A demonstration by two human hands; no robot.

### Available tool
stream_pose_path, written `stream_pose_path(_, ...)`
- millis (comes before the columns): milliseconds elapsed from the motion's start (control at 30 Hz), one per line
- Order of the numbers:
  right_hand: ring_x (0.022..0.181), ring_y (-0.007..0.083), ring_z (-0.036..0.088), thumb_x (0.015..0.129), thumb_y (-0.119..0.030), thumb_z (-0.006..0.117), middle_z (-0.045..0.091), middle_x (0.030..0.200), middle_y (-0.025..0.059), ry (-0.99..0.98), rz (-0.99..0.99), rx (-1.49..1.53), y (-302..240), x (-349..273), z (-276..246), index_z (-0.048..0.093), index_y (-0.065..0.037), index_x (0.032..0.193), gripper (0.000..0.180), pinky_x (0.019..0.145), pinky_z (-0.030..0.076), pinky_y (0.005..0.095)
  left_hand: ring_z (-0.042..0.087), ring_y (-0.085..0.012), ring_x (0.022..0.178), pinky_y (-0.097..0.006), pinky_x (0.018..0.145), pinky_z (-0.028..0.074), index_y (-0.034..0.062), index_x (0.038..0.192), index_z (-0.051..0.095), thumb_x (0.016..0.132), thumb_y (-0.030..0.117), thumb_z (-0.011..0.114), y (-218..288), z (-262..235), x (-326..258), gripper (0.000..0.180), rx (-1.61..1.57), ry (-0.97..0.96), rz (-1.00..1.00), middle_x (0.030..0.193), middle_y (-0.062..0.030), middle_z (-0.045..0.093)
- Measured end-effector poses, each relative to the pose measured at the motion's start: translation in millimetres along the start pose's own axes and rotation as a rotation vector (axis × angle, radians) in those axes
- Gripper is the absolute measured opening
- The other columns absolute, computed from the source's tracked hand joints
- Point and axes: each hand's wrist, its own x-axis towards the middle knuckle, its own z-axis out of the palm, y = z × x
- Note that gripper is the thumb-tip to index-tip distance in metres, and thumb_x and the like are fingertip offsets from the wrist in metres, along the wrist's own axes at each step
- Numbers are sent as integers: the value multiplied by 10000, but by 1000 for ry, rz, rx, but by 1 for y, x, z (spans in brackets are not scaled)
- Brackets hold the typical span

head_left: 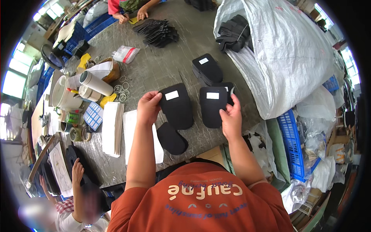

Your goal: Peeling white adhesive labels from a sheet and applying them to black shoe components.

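My left hand [148,107] pinches the upper left edge of a flat black pad [177,110], rounded at its lower end, with a white label near its top. My right hand [232,120] is closed on the right edge of a similar black labelled pad [212,112]. Just behind that one shows another labelled pad [222,85], partly covered; whether it is held too, I cannot tell. Beyond it lies a stack of black pads [207,69], its top one labelled. Below the left pad is a black rounded piece [171,140] with no label showing.
White paper [151,149], a paper stack [112,133] and a blue-and-white label sheet [93,115] lie left, near rubber bands [123,88] and containers [62,92]. A white sack [286,58] stands right, above a blue crate [290,143]. Across the table, another person's hands [133,16] work near piled black pieces [156,33].
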Motion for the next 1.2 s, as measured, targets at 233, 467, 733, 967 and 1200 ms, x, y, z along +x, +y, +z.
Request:
stream_pose_path(233,1143,224,529,866,102,383,534,1220,193,-111,268,263,-5,-14,43,194,-31,1444,622,1003,401,356,562,-72,675,-198,605,452,14,904,641,857,86,673,13,57,-28,92,403,83,79,794,-1,628)
stream_pose_path(467,1175,236,506,905,0,392,518,1242,184,-165,275,316,-2,-15,53,222,-21,1438,560,1023,380,372,559,-85,647,-198,585,447,5,895,636,871,100,661,8,55,-31,101,287,150,103,786,-11,624)
stream_pose_path(733,1171,220,505,952,-65,407,497,1272,144,-176,321,382,-11,-19,63,239,-32,1433,510,1010,391,368,482,-43,566,-186,479,359,-1,879,616,873,89,657,9,58,-36,99,157,175,75,743,-9,607)
stream_pose_path(967,1082,180,548,946,-77,530,560,1167,154,-187,245,413,-1,-16,63,227,-25,1431,574,961,434,330,544,-63,601,-190,506,408,26,859,609,878,71,646,5,58,-34,61,141,194,157,751,-14,622)
stream_pose_path(1200,1076,189,544,901,49,526,557,1178,193,-174,240,303,-9,-19,71,222,-15,1427,612,968,427,327,557,-86,743,-217,711,458,10,876,612,867,49,656,-2,62,-36,59,5,218,213,811,-19,623)
